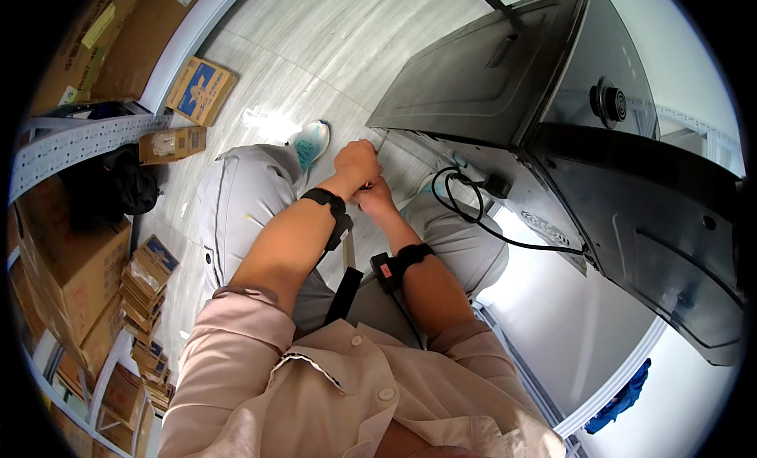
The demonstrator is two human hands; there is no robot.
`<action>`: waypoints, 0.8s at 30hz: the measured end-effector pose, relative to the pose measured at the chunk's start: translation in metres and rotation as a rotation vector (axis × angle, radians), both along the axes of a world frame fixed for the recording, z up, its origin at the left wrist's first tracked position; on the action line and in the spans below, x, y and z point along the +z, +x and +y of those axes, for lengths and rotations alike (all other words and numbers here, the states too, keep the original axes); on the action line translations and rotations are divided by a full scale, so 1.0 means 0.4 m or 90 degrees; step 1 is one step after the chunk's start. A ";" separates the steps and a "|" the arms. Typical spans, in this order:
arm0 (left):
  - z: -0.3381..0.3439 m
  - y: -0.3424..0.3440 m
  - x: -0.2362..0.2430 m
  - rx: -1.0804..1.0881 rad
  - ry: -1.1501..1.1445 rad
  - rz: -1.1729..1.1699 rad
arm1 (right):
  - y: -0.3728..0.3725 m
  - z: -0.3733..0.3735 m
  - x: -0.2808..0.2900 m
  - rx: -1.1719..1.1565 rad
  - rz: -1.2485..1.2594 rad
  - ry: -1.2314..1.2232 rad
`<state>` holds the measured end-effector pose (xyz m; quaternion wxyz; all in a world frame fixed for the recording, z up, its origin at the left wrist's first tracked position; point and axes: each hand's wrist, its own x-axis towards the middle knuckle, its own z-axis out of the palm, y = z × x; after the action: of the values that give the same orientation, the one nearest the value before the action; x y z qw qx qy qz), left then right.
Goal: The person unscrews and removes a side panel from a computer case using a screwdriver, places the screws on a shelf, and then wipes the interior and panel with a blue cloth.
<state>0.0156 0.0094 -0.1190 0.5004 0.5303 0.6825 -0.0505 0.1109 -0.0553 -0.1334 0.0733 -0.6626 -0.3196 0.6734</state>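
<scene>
My left hand [359, 162] is curled into a fist just past the near lower corner of a black computer case [473, 71]. A thin pale line shows beside its knuckles, too small to name. Right below it, my right hand [376, 196] is closed, its fingers pressed together against the left wrist. A small dark spot shows at its fingertips, and what either hand holds is hidden. A black power cable [473, 213] loops from a plug [495, 186] at the case's grey metal side, right of my hands.
Cardboard boxes fill the shelf [87, 146] on my left. A small yellow-and-blue box [201, 91] and an open carton [172, 145] lie by it. My knees and a white-and-teal shoe [312, 142] are close to my hands. A blue cloth [619, 399] hangs low on the right.
</scene>
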 end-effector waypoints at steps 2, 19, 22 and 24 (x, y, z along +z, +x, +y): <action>-0.007 -0.007 -0.015 0.025 0.041 -0.012 | -0.009 0.011 0.035 -0.019 0.020 -0.035; -0.002 0.025 -0.116 0.108 0.042 -0.129 | -0.008 -0.016 -0.020 -0.070 0.108 -0.061; 0.002 0.039 -0.119 0.217 0.082 -0.169 | -0.005 -0.019 -0.018 -0.128 0.111 -0.093; 0.017 0.047 -0.130 0.282 0.096 -0.197 | 0.011 -0.013 -0.015 -0.080 0.112 -0.106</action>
<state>0.0346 0.0162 -0.1709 0.5567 0.4051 0.6992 0.1925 0.1152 -0.0604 -0.1395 0.0880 -0.6234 -0.2129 0.7472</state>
